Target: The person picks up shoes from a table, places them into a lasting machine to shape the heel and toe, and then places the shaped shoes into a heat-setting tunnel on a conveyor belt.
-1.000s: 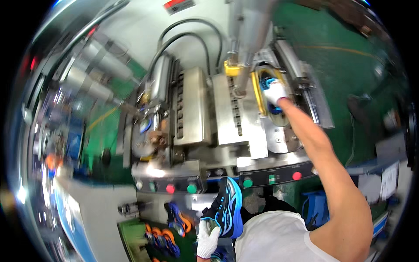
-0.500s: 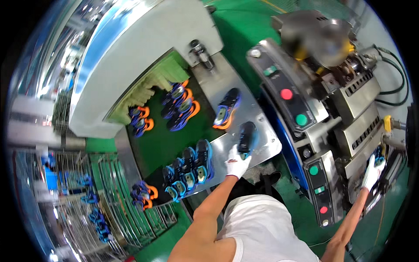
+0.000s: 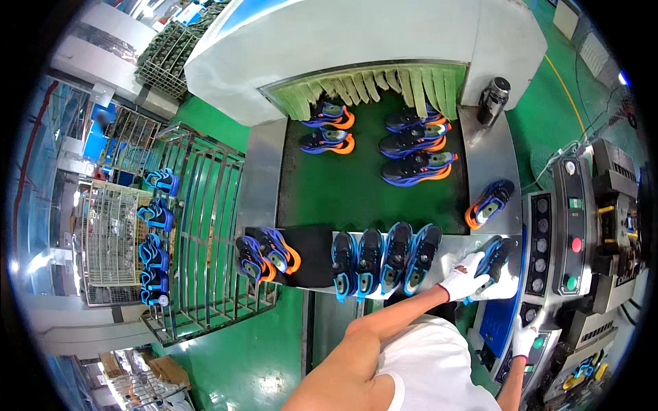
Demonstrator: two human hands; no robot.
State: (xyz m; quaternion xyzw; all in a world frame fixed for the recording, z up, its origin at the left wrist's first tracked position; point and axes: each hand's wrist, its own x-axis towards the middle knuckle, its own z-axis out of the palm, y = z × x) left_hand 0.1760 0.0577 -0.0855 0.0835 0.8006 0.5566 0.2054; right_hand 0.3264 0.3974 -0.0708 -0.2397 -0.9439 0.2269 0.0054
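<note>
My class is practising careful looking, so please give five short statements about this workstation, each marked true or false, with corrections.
1. The left hand touches a black-and-blue sneaker. True.
2. The right hand holds a flask. False: it is by a control panel, and the dark flask stands apart.
3. Four sneakers line up side by side along the near ledge. True.
4. The strip curtain is red. False: it is green.
5. Both hands wear white gloves. True.
</note>
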